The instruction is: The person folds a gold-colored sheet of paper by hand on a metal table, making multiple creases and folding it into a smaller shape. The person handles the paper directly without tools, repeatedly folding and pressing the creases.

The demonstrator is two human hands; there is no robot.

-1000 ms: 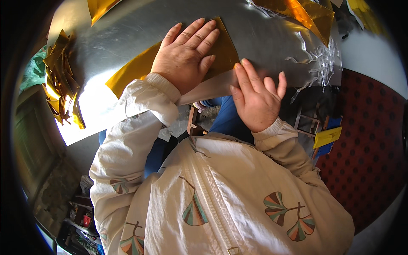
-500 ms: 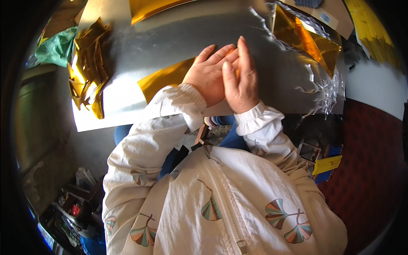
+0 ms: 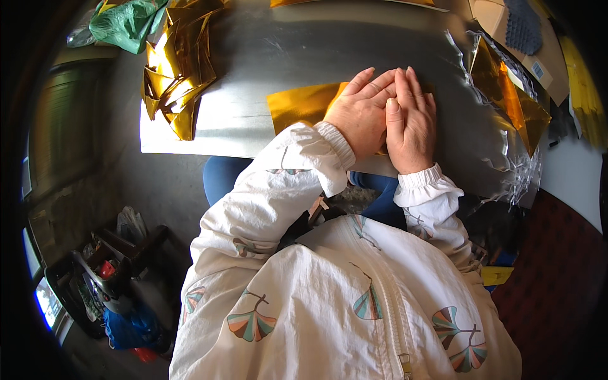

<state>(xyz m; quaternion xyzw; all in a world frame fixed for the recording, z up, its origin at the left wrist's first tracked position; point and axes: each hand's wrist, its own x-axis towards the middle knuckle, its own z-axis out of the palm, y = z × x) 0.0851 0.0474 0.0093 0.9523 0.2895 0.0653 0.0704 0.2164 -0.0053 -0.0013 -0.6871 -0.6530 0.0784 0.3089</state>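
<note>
A gold foil sheet [image 3: 294, 104] lies on the shiny metal tabletop in front of me. My left hand [image 3: 361, 117] rests over it with fingers stretched out. Right beside it, my right hand [image 3: 411, 130] lies with straight fingers, and the fingertips of both hands meet and partly overlap. The hands cover the right part of the sheet, so I cannot see whether anything is beneath them.
Folded gold foil pieces [image 3: 180, 69] are heaped at the table's left end. More gold foil [image 3: 506, 95] sits at the right, with silvery shreds [image 3: 516, 174] near the edge. A green plastic bag [image 3: 126, 25] is at the far left, a cardboard box [image 3: 548, 63] at the far right.
The whole view has shifted, with the table things appearing further right and higher. My hands, raised and touching half a second ago, now lie flatter over the gold foil sheet.
</note>
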